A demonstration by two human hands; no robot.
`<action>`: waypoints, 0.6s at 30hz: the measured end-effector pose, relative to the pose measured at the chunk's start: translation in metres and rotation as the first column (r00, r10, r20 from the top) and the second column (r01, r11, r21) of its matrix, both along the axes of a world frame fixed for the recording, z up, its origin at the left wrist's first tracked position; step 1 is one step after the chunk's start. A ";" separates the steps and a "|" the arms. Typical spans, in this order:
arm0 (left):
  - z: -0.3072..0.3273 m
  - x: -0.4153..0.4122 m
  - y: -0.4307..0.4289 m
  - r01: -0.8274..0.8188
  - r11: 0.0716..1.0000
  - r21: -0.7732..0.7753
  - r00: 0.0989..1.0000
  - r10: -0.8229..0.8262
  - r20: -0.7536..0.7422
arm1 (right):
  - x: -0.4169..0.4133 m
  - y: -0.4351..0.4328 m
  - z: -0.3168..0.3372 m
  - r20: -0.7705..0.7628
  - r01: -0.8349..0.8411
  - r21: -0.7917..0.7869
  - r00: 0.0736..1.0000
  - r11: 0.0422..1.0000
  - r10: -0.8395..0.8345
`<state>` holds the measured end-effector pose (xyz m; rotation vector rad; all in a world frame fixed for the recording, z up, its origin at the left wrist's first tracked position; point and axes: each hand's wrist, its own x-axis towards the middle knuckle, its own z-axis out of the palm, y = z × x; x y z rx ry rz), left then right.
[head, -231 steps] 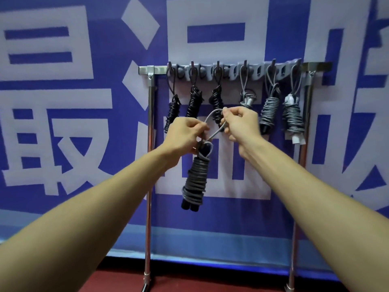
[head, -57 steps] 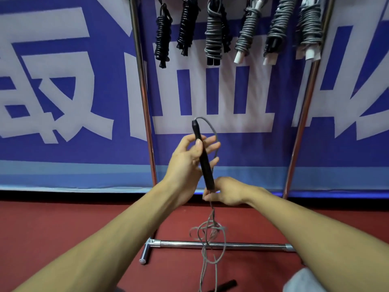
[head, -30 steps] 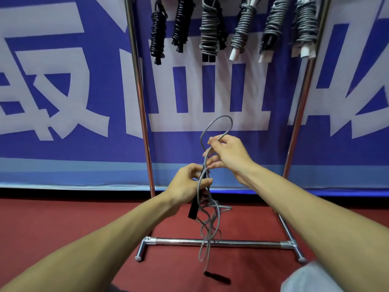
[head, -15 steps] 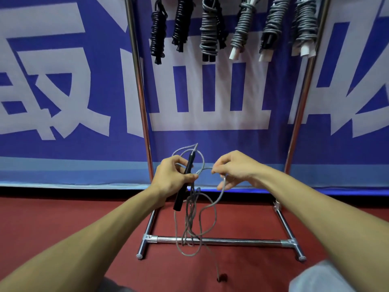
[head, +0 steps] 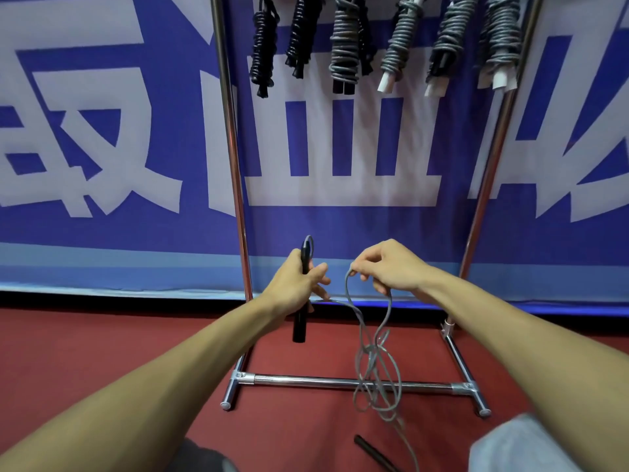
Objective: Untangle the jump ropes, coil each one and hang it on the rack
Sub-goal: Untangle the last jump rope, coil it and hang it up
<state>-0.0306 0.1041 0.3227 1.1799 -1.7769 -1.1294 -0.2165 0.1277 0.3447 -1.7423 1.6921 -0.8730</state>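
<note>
My left hand (head: pixel 295 287) grips one black handle (head: pixel 301 321) of a grey jump rope, the handle upright with its top above my fist. My right hand (head: pixel 391 267) pinches a loop of the grey cord (head: pixel 372 362), which hangs down in a tangled bunch in front of the rack's bottom bar. The rope's other black handle (head: pixel 371 451) lies on the red floor. Above, several coiled ropes (head: pixel 343 46) hang from the metal rack (head: pixel 235 165); its top bar is out of view.
A blue banner with large white characters (head: pixel 102 131) covers the wall behind the rack. The rack's chrome base bar (head: pixel 306 379) and feet stand on red floor. My knees (head: pixel 517 447) show at the bottom edge.
My hands have drawn apart: the left one holds the handle more upright, the right one has pulled the cord loop to the right, and the tangle now hangs under my right hand.
</note>
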 end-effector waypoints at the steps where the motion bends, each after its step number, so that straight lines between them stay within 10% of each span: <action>1: -0.001 -0.002 -0.001 0.015 1.000 -0.014 1.000 -0.015 0.025 | 0.000 0.001 0.001 0.008 -0.004 -0.010 1.000 1.000 0.004; 11: -0.006 -0.004 0.003 0.218 0.975 0.035 0.886 -0.213 0.411 | -0.019 -0.002 0.003 0.133 0.193 -0.103 0.975 0.976 -0.179; 18: 0.015 -0.006 0.012 0.237 0.968 0.080 0.948 -0.249 0.197 | -0.037 -0.010 -0.018 -0.296 0.173 -0.135 0.932 0.975 -0.207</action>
